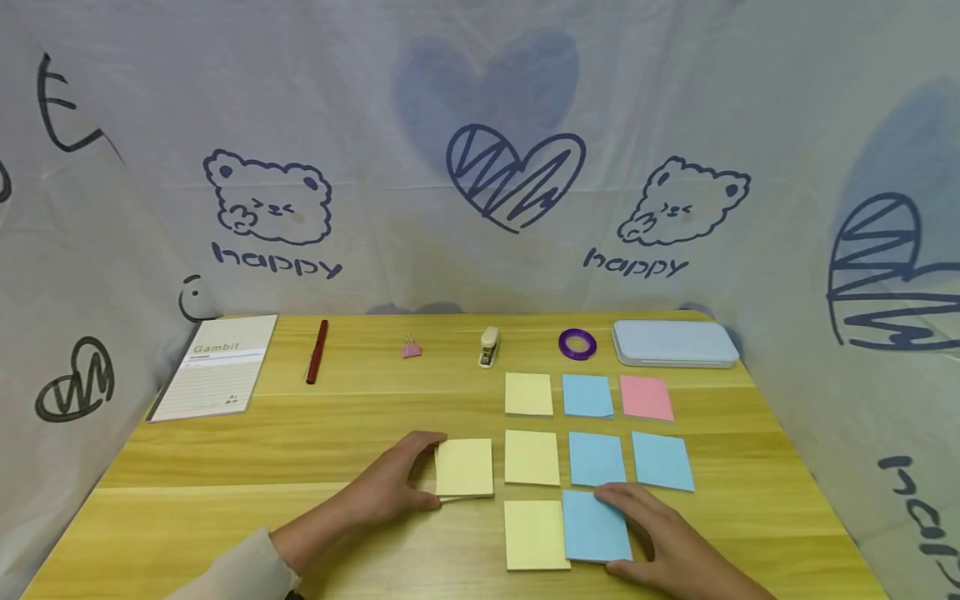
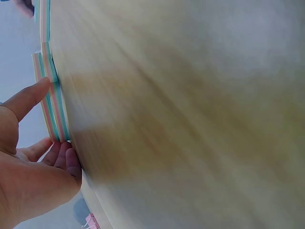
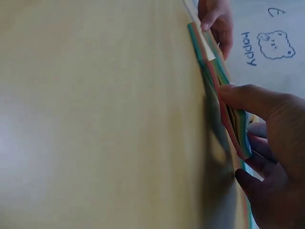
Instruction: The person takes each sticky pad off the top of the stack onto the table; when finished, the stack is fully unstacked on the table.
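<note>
My left hand (image 1: 393, 479) holds a yellow sticky note pad (image 1: 464, 468) by its near and far edges, thumb on the near side. In the left wrist view the pad's side (image 2: 55, 105) shows pink, green and yellow layers. At the front right, my right hand (image 1: 656, 537) grips a blue sticky note pad (image 1: 596, 527) between thumb and fingers. Its left edge overlaps the yellow pad (image 1: 536, 537) beside it. The right wrist view has the thumb on the layered side (image 3: 231, 114) of the blue pad, which is tilted.
Behind the hands sit yellow pads (image 1: 531, 457), blue pads (image 1: 596, 458) and a pink pad (image 1: 647, 397) in rows. Along the back lie a notebook (image 1: 217, 367), red pen (image 1: 317, 352), pink binder clip (image 1: 412, 348), stapler (image 1: 489, 346), purple tape roll (image 1: 566, 348) and light-blue case (image 1: 675, 343).
</note>
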`<control>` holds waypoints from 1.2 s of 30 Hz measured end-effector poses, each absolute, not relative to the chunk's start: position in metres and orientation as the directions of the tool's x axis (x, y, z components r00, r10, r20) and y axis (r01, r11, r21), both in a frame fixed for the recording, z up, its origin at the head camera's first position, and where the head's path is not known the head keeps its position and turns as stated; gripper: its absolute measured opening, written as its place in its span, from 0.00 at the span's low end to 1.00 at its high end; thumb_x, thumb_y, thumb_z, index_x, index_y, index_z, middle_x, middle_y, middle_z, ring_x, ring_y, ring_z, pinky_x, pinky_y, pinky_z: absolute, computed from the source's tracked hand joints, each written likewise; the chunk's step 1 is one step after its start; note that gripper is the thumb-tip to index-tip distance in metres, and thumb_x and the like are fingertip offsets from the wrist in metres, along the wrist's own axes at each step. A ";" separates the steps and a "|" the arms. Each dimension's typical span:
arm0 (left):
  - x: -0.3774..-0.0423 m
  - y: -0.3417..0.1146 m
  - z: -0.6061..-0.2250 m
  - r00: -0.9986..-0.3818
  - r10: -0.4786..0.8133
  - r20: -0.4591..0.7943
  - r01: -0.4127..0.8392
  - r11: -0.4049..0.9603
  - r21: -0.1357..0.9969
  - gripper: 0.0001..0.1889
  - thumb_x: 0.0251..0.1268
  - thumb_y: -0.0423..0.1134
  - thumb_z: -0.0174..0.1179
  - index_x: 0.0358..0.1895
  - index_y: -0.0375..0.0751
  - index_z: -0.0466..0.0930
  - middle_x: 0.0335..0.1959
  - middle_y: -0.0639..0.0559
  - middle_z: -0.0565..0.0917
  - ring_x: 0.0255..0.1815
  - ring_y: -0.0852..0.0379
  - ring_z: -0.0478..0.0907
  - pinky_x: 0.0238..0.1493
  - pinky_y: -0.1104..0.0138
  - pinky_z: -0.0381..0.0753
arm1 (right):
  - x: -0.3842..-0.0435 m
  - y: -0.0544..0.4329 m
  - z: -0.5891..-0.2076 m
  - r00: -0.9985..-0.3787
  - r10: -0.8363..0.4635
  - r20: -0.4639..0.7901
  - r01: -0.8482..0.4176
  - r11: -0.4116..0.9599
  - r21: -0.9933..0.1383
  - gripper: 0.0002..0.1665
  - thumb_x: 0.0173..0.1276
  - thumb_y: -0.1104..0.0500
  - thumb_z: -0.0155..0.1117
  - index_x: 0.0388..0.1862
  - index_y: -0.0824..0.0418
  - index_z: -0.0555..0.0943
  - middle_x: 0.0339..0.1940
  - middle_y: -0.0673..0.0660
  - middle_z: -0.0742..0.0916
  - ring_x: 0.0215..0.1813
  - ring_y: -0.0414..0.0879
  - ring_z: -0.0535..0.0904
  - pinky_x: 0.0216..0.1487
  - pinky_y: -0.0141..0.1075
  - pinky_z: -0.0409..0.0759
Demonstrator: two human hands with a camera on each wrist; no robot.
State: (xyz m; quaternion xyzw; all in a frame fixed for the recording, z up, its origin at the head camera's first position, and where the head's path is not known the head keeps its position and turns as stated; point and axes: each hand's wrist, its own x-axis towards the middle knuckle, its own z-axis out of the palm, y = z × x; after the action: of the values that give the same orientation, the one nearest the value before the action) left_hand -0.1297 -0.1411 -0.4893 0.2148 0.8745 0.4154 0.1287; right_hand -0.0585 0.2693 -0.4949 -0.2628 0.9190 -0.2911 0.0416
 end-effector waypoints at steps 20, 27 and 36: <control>-0.129 -0.141 -0.488 -0.872 0.486 -0.060 0.265 0.571 0.778 0.48 0.53 0.39 0.81 0.75 0.32 0.64 0.70 0.38 0.71 0.74 0.36 0.66 0.73 0.40 0.65 | -0.079 0.259 -0.468 -0.821 -0.565 0.082 -0.514 0.669 -0.537 0.46 0.64 0.39 0.74 0.76 0.53 0.70 0.71 0.48 0.76 0.67 0.50 0.77 0.63 0.48 0.82; -0.131 -0.141 -0.490 -0.870 0.490 -0.059 0.277 0.583 0.764 0.46 0.53 0.38 0.80 0.75 0.32 0.64 0.69 0.39 0.72 0.73 0.38 0.68 0.73 0.43 0.67 | -0.124 0.206 -0.461 -0.780 -0.625 0.017 -0.490 0.594 -0.638 0.50 0.64 0.47 0.78 0.80 0.55 0.66 0.77 0.54 0.71 0.75 0.57 0.70 0.68 0.58 0.76; -0.132 -0.143 -0.491 -0.869 0.493 -0.054 0.272 0.564 0.780 0.45 0.54 0.40 0.80 0.73 0.33 0.66 0.68 0.40 0.73 0.71 0.40 0.69 0.72 0.42 0.68 | -0.162 0.134 -0.472 -0.701 -0.707 -0.088 -0.520 0.592 -0.615 0.56 0.59 0.42 0.80 0.80 0.58 0.64 0.78 0.56 0.71 0.77 0.53 0.68 0.76 0.50 0.68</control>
State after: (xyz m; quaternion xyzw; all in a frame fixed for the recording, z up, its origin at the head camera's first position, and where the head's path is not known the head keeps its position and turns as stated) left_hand -0.1323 -0.1430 -0.4911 0.2186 0.8741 0.4126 0.1339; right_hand -0.1620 0.1344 -0.4720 -0.3499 0.8771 -0.2853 0.1640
